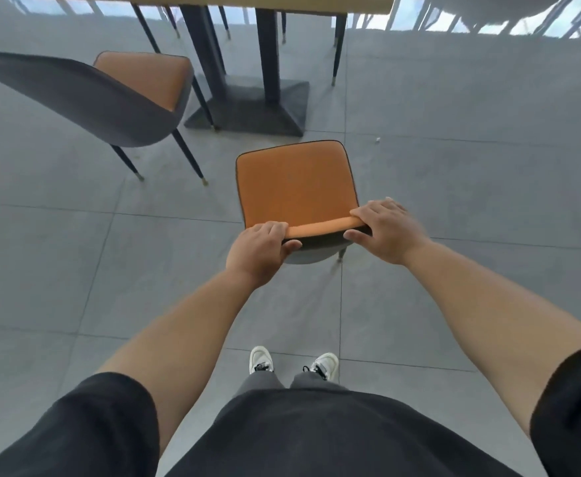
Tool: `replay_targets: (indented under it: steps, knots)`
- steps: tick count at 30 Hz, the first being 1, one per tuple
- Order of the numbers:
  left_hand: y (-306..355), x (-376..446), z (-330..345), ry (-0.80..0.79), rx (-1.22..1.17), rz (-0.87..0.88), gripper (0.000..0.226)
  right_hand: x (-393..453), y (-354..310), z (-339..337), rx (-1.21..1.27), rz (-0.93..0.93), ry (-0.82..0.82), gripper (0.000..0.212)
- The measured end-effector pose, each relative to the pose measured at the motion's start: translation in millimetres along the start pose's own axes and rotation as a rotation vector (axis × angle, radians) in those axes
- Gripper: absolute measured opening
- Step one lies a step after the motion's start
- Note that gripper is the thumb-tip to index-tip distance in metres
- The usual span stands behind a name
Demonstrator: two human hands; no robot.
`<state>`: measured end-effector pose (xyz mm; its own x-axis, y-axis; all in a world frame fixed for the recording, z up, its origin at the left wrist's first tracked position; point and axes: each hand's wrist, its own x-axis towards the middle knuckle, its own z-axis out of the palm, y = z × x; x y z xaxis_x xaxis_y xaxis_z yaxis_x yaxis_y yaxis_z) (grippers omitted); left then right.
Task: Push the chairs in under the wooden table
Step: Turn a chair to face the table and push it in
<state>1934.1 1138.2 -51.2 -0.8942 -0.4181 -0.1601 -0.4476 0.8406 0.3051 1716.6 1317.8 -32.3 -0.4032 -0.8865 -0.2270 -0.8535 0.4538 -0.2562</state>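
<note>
From the head view, you stand on the grey tiled floor (454, 201) with both arms stretched forward to the near chair (296, 187), which sits dead centre, at 12 o'clock from your white shoes (294, 363). Your left hand (258, 249) grips the left end of the chair's backrest top, fingers curled over the orange front edge and thumb tucked under the dark back. Your right hand (385, 228) grips the right end the same way, fingers wrapped over the rim and thumb against the rear face. The chair's orange seat points away from you toward the wooden tabletop (213, 1), whose edge runs along the top of the frame at 12 o'clock. The seat stands short of the dark pedestal base (247, 111), not yet under the tabletop. A second chair (110, 94), grey-backed with an orange seat, stands at 10 o'clock from the near one, angled, its front leg just beside the pedestal base. Thin dark legs of further chairs (339, 39) show beyond the pedestal, at 1 o'clock. A small white scrap (377, 139) lies on the floor at 2 o'clock.
</note>
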Motion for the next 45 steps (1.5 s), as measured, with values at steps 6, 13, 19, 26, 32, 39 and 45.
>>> replay_targets:
  steps: [6, 13, 19, 26, 32, 39, 45]
  knots:
    - [-14.0, 11.6, -7.7, -0.024, -0.012, -0.024, 0.064, 18.6, -4.0, -3.5, -0.007, -0.026, 0.009, 0.075]
    - [-60.3, 35.1, -23.5, -0.077, -0.001, -0.033, 0.060, 47.9, -27.5, 1.4, 0.038, -0.028, 0.052, 0.080]
    - [-105.9, 82.1, -47.2, -0.134, 0.013, 0.004, 0.065, 95.3, -48.3, 1.9, 0.005, 0.052, 0.109, 0.076]
    - [-147.3, 153.7, -71.7, -0.150, 0.026, 0.112, 0.058, 155.4, -53.9, -9.1, 0.006, 0.178, 0.129, 0.077]
    - [-170.7, 210.1, -90.1, -0.188, 0.037, 0.170, 0.060, 198.3, -54.1, -25.5, 0.044, 0.244, 0.125, 0.083]
    - [-175.7, 273.4, -101.6, -0.156, 0.023, 0.188, 0.059, 251.9, -24.9, -46.9, 0.066, 0.254, 0.092, 0.079]
    - [-170.5, 326.8, -110.2, -0.135, 0.012, 0.160, 0.056, 294.5, 11.3, -66.5, 0.076, 0.223, 0.117, 0.084]
